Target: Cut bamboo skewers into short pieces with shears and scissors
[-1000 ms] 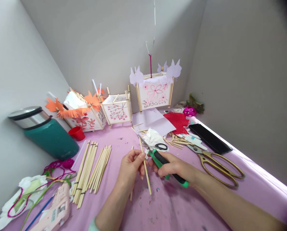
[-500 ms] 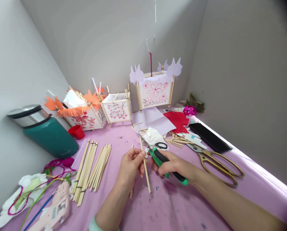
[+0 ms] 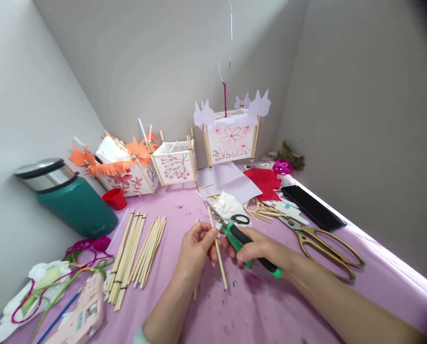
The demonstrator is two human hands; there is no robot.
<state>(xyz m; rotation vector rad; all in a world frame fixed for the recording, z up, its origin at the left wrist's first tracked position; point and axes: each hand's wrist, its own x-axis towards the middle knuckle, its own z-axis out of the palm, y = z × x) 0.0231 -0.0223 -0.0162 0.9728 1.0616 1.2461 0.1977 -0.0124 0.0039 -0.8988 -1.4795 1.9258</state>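
Note:
My left hand (image 3: 198, 243) pinches a thin wooden stick (image 3: 221, 267), which slants across the middle of the table. Wrapped round the green and black handles of a pair of pliers (image 3: 240, 239) is my right hand (image 3: 261, 248). The pliers' jaws lie close by the stick, just above my left fingertips; whether they touch it I cannot tell. A small white bit shows at my left fingertips. Another stick (image 3: 195, 292) lies on the table, partly hidden behind my left hand. Beyond the pliers are a crumpled white tissue (image 3: 229, 204) and a black scissor handle (image 3: 240, 219).
Bundled sticks (image 3: 127, 258) and loose sticks (image 3: 149, 253) lie left, near a pink glue gun (image 3: 87, 310) and a teal bottle (image 3: 77, 205). Paper lanterns (image 3: 179, 165) stand at the back. Gold-handled scissors (image 3: 324, 248) and a black phone (image 3: 313, 208) lie right.
The camera view has shifted slightly, so the scene sits a little lower. Both hands keep their hold on the stick and the pliers; the stick's near end has swung slightly right.

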